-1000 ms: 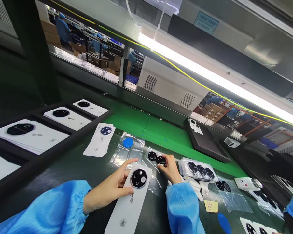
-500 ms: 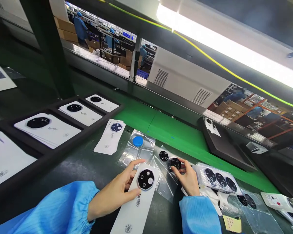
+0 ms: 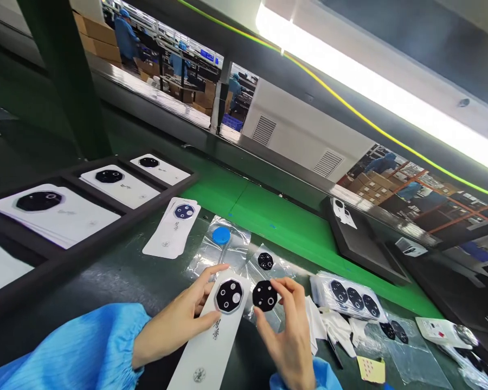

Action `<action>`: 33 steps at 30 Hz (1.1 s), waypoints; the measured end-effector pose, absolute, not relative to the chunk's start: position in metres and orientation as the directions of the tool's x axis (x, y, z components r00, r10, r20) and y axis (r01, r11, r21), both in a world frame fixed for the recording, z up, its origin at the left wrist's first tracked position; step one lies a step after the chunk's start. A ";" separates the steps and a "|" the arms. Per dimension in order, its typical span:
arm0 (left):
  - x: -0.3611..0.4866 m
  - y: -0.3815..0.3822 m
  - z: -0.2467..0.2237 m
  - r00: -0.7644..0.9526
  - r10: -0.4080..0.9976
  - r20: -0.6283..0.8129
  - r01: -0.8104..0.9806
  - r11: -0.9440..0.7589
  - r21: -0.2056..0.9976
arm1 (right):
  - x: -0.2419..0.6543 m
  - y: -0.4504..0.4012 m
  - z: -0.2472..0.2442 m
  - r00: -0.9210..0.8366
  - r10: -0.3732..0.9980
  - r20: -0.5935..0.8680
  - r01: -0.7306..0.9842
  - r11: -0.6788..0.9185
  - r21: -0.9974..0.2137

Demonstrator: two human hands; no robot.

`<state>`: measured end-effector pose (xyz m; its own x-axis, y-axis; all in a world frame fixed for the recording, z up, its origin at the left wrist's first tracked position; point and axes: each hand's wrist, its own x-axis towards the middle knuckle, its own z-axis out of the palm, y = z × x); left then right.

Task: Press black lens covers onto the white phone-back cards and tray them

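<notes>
while the left hand [image 3: 174, 322] lies partly open across a long white card [image 3: 201, 355], fingers curled toward its edge, the right hand [image 3: 290, 338] pinches a black octagonal lens cover [image 3: 264, 296] between thumb and fingertips, just over a clear plastic bag [image 3: 282, 271] on the dark table [image 3: 117, 260]. that cover looks matte, dotted with small holes, one ringed in silver. a glossier cover [image 3: 229, 296] already sits on the card, showing three round windows. three cards [image 3: 109, 184] in a black tray [image 3: 61, 233] carry covers too. left to handle, as far as shows: one more cover [image 3: 265, 261] lying on the bag, a packed row of three covers [image 3: 354, 299] in plastic to the right, and two loose covers [image 3: 394, 331] beyond.
</notes>
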<state>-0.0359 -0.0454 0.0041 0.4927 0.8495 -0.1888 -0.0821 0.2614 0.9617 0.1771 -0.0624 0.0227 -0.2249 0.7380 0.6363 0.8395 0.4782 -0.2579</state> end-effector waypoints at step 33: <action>-0.034 -0.051 0.006 0.470 0.852 -0.231 -0.037 0.281 0.959 | 0.172 -0.072 0.029 -0.336 0.750 0.570 0.748 0.580 -0.322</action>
